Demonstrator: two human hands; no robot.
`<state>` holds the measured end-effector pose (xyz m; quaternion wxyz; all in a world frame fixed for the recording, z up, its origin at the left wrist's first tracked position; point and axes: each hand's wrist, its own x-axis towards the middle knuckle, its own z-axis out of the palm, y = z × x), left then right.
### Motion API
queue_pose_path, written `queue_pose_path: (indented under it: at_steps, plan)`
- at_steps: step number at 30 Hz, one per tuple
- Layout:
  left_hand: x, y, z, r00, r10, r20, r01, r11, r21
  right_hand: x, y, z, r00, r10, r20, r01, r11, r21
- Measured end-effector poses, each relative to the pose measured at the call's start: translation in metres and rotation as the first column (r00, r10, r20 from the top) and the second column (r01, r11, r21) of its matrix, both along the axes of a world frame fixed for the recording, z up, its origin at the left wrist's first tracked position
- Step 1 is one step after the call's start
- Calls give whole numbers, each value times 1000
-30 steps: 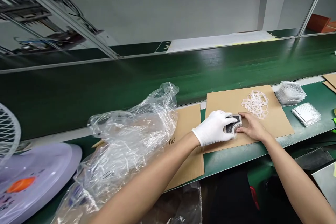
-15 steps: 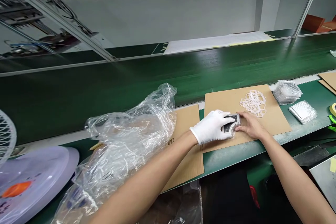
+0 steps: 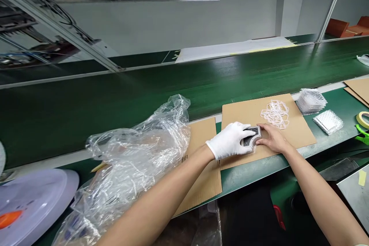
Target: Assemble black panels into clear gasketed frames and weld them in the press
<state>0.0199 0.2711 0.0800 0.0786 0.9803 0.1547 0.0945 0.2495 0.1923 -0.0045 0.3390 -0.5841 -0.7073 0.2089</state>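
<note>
Fingers (image 3: 242, 127) of the gloved left hand (image 3: 229, 142) curl over the small dark part (image 3: 251, 139), holding it flat on the cardboard sheet (image 3: 300, 134). The bare right hand (image 3: 272, 141) lies flat, fingers close together, its tips touching the part's exposed edge directly opposite the glove.

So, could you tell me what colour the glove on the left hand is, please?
White; the glove shows best in the head view.

No legible text; one unreadable printed mark on left cardboard sheet (image 3: 201, 138).
</note>
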Motion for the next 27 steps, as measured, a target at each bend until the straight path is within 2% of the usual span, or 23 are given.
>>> queue_pose_path:
  at_steps: [13,18,23,25,27]
  plan:
    - [1,0,3,999,-31,-31,32,999,6,0,-1,-5,1000,-9,11,9,1000,17]
    - [-1,3,4,990,-14,-140,8,999,-45,-1,-2,-4,1000,-19,11,18,1000,22]
    - [-11,0,-19,977,109,-181,-112,994,-6,-1,-4,-4,1000,-20,8,19,999,27]
    - [-18,-2,-30,980,159,-120,-166,984,-56,0,-3,-6,1000,-21,8,20,999,30]
    - [-24,-2,-38,969,248,21,-242,959,-150,0,-2,-8,1000,-26,11,25,999,33]
